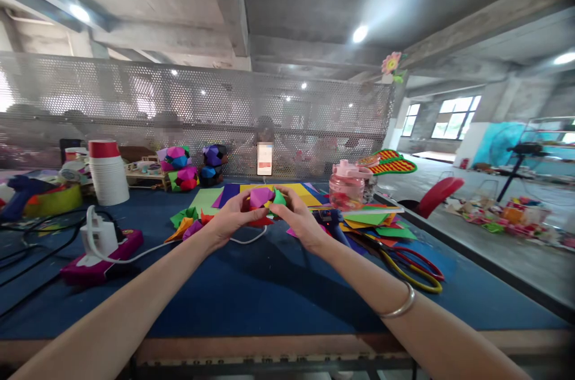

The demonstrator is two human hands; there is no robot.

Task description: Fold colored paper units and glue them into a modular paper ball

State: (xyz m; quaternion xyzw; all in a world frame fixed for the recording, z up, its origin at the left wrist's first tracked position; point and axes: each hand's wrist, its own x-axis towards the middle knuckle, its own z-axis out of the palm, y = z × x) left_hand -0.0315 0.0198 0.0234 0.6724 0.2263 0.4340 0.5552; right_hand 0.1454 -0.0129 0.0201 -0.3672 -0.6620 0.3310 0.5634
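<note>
Between my two hands, above the middle of the blue table (269,302), is a folded-paper piece (261,196) with purple and green faces. My left hand (236,212) grips its left side, thumb across the front. My right hand (294,212) holds the right side, by the green part. Fingers hide much of the piece's underside. Folded paper units (184,227) in green, orange and purple lie left of my left hand. Just right of my right hand rests a blue glue gun (332,223). Flat coloured paper sheets (209,199) spread behind my hands.
Scissors (415,263) with yellow and red handles lie at right, near coloured paper (377,221) and a pink jar (345,185). A purple power strip (101,260) with a white cable, stacked paper cups (108,176) and finished paper balls (182,167) stand left. A phone (265,158) leans against the mesh.
</note>
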